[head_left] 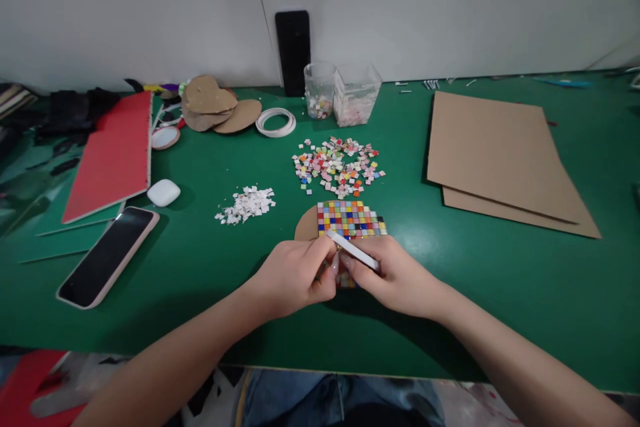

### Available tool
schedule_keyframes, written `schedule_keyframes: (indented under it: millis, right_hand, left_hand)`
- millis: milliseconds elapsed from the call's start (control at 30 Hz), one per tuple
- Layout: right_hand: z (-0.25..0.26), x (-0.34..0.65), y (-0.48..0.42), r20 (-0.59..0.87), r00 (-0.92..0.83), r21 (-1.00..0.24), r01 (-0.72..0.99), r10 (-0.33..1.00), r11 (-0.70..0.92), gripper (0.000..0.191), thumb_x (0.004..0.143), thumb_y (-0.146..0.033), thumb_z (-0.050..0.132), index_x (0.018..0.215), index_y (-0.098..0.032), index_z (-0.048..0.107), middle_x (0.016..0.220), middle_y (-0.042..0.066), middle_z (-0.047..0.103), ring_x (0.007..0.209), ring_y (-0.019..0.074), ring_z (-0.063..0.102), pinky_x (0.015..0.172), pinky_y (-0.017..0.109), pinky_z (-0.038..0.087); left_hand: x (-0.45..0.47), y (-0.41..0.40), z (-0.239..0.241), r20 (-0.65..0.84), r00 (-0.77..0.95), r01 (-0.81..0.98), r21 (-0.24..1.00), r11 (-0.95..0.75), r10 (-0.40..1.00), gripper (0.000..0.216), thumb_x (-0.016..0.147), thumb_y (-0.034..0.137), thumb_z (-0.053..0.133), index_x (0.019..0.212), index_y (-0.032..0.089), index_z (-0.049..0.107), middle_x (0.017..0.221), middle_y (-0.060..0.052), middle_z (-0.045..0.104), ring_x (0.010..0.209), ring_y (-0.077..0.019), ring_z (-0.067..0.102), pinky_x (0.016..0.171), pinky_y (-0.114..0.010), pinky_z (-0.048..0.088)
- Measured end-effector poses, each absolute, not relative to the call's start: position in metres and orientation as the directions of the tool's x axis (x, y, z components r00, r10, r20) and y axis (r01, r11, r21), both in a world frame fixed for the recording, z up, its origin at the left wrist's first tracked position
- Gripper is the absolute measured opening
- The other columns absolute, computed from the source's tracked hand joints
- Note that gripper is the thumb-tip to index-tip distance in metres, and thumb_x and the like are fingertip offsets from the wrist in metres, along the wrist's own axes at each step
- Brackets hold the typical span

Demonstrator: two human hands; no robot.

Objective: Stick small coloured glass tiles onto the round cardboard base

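A round brown cardboard piece (305, 223) lies in front of me on the green table. Rows of small colourful square tiles (345, 217) cover much of it. Over its near part, my right hand (395, 273) is closed round a slim, flat white stick-like tool (353, 250), slanting up to the left; its exact kind does not show. My left hand (300, 277) is pinched close beside the tool's tip, its fingertips meeting those of the right. Whatever sits between the left fingers is too small to make out. Both hands hide the cardboard's lower part.
Beyond the cardboard lie loose coloured tiles (340, 167), with white paper bits (245, 205) to their left. A phone (107, 257), white case (164, 193) and red board (115, 153) lie left. Cardboard sheets (495, 153) lie right. Clear containers (356, 97) and a tape roll (276, 122) stand behind.
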State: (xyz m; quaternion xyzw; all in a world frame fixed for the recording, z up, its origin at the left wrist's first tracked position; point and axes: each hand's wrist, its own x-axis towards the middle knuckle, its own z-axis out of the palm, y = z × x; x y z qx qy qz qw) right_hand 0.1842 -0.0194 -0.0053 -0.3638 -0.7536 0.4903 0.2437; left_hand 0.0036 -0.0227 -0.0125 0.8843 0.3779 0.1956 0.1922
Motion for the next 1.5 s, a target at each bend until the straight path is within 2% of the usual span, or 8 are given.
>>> schedule_keyframes:
  millis: [267, 400, 500, 667, 867, 1167, 1500]
  right_hand:
    - [-0.009, 0.1854, -0.0184, 0.025, -0.628, -0.8, 0.454, 0.778, 0.393, 0.02, 0.078, -0.015, 0.043, 0.059, -0.019, 0.037, 0.052, -0.005, 0.04, 0.045, 0.0066, 0.031, 0.045, 0.02, 0.023]
    - [-0.0099, 0.1855, -0.0187, 0.026, -0.626, -0.806, 0.449, 0.78, 0.387, 0.021, 0.079, -0.016, 0.043, 0.059, -0.019, 0.035, 0.051, -0.005, 0.039, 0.046, 0.0068, 0.031, 0.045, 0.02, 0.023]
    - [-0.0094, 0.1857, -0.0185, 0.027, -0.624, -0.83, 0.422, 0.781, 0.365, 0.022, 0.08, -0.017, 0.042, 0.059, -0.019, 0.035, 0.051, -0.006, 0.038, 0.046, 0.0066, 0.031, 0.045, 0.02, 0.023]
    - [-0.0088, 0.1875, -0.0172, 0.017, -0.623, -0.891, 0.346, 0.782, 0.294, 0.022, 0.083, -0.021, 0.039, 0.061, -0.017, 0.04, 0.053, -0.005, 0.039, 0.047, 0.0068, 0.032, 0.046, 0.02, 0.025]
    - [-0.0071, 0.1893, -0.0159, -0.055, -0.602, -0.962, 0.247, 0.797, 0.121, 0.02, 0.083, -0.022, 0.037, 0.066, -0.016, 0.047, 0.057, -0.004, 0.038, 0.05, 0.0076, 0.032, 0.046, 0.02, 0.027]
    - [-0.0058, 0.1888, -0.0155, -0.09, -0.59, -0.996, 0.064, 0.802, -0.065, 0.023, 0.084, -0.022, 0.039, 0.066, -0.015, 0.052, 0.05, -0.006, 0.038, 0.043, 0.0057, 0.031, 0.041, 0.018, 0.026]
    - [-0.0087, 0.1895, -0.0165, -0.161, -0.61, -0.981, 0.015, 0.776, -0.192, 0.024, 0.085, -0.025, 0.039, 0.068, -0.016, 0.052, 0.045, -0.008, 0.036, 0.037, 0.0053, 0.03, 0.037, 0.018, 0.026]
  left_hand:
    - [0.0033, -0.0201, -0.0119, 0.13, 0.706, 0.589, 0.438, -0.679, 0.696, 0.006, 0.077, 0.016, 0.037, 0.073, 0.02, 0.04, 0.052, 0.004, 0.049, 0.045, -0.0124, 0.048, 0.043, -0.022, 0.032]
    - [0.0039, -0.0206, -0.0114, 0.122, 0.688, 0.591, 0.477, -0.65, 0.715, 0.006, 0.076, 0.016, 0.037, 0.073, 0.02, 0.039, 0.052, 0.005, 0.049, 0.047, -0.0124, 0.048, 0.044, -0.022, 0.031]
    - [0.0042, -0.0214, -0.0098, 0.083, 0.66, 0.596, 0.547, -0.588, 0.747, 0.006, 0.076, 0.016, 0.037, 0.072, 0.02, 0.037, 0.05, 0.007, 0.043, 0.043, -0.0104, 0.043, 0.043, -0.021, 0.027]
    - [0.0029, -0.0237, -0.0063, -0.045, 0.59, 0.587, 0.709, -0.391, 0.806, 0.005, 0.076, 0.016, 0.04, 0.075, 0.02, 0.037, 0.049, 0.01, 0.036, 0.04, -0.0064, 0.035, 0.043, -0.019, 0.025]
    - [0.0011, -0.0247, -0.0058, -0.089, 0.522, 0.538, 0.806, -0.247, 0.849, 0.006, 0.077, 0.014, 0.039, 0.077, 0.02, 0.039, 0.055, 0.009, 0.039, 0.044, -0.0051, 0.034, 0.045, -0.017, 0.027]
    - [0.0008, -0.0251, -0.0061, -0.068, 0.509, 0.476, 0.853, -0.215, 0.858, 0.007, 0.082, 0.015, 0.038, 0.076, 0.019, 0.04, 0.056, 0.008, 0.041, 0.046, -0.005, 0.035, 0.044, -0.016, 0.027]
    - [-0.0008, -0.027, -0.0075, -0.069, 0.499, 0.459, 0.866, -0.196, 0.864, 0.011, 0.086, 0.023, 0.036, 0.076, 0.019, 0.04, 0.056, 0.007, 0.041, 0.048, -0.0065, 0.037, 0.045, -0.018, 0.029]
